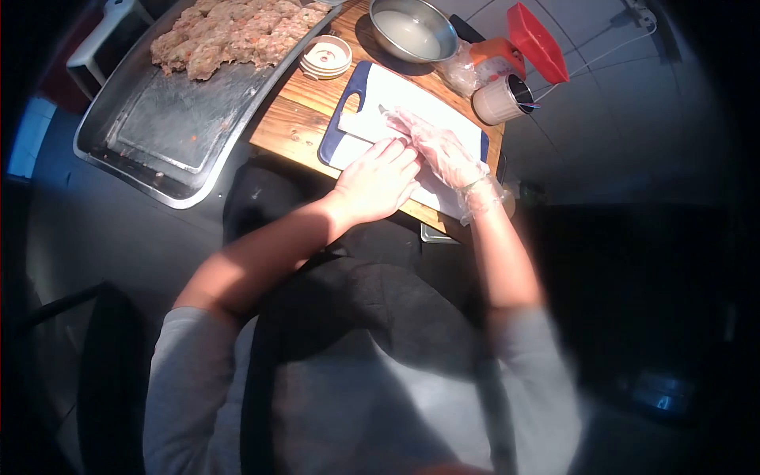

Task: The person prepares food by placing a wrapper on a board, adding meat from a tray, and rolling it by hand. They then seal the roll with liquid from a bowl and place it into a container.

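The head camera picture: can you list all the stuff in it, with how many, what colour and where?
Tray: 1, silver, upper left
Lumpy mixture: 1 mass, pinkish, in tray
Round container: 1, cream, on table
Bowl: 1, silver, table's far side
Orange package: 1, orange, beside cup
Cup: 1, whitish, table's right
Red object: 1, red, above cup
Table: 1, brown, top centre
Cutting board: 1, white and blue, on table
Tiled wall: 1, pale, upper right
Dark edges: too dim to tell
Left hand: 1, bare, over board
Right hand: 1, clear glove, over board
Sleeves: 2, grey, lower left and right
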Motion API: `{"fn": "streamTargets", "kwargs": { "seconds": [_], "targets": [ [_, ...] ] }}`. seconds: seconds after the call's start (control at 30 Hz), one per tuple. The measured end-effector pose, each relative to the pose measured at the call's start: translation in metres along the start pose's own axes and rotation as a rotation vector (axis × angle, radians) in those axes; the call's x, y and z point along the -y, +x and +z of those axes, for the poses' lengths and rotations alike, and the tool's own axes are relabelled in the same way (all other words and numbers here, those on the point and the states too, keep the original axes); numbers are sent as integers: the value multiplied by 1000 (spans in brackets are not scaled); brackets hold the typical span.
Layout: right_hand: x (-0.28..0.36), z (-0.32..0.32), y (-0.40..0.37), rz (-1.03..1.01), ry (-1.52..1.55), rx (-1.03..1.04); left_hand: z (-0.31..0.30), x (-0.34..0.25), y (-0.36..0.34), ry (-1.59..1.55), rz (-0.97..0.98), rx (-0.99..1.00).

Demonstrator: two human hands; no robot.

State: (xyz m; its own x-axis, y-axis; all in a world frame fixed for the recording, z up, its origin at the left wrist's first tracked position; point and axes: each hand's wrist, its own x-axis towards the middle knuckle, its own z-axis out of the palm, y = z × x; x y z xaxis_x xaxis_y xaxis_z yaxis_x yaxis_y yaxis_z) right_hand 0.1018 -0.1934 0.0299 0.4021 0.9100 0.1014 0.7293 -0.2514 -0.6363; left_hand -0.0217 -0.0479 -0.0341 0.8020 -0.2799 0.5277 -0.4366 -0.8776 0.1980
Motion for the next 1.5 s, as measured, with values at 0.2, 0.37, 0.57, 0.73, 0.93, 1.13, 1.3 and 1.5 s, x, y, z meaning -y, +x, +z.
{"fn": "streamTargets", "kwargs": {
  "seconds": [0.2, 0.37, 0.57, 0.73, 0.93, 1.13, 1.3, 1.5],
  "targets": [
    [-11, -17, -61, 298, 327, -282, 4, -1, 1, 62, 23, -108],
    [23, -1, -61, 168, -352, -313, 14, 15, 6, -15, 42, -99],
    [-18, 21, -53, 57, -519, -509, -20, 44, 44, -351, -155, 163],
    [-32, 8, -41, 96, -436, -531, -24, 58, 44, -100, 19, -102],
    [-14, 13, -36, -41, -561, -613, -19, 79, 55, 104, -78, -97],
    [-47, -6, -13, 133, -500, -533, -6, 74, 68, 115, 28, -124],
    [-57, -29, -30, 120, -463, -424, -3, 85, 86, 106, -111, 29],
    [-29, -39, -48, 238, -426, -323, -14, 48, 98, -13, -9, 185]
  ]
}}
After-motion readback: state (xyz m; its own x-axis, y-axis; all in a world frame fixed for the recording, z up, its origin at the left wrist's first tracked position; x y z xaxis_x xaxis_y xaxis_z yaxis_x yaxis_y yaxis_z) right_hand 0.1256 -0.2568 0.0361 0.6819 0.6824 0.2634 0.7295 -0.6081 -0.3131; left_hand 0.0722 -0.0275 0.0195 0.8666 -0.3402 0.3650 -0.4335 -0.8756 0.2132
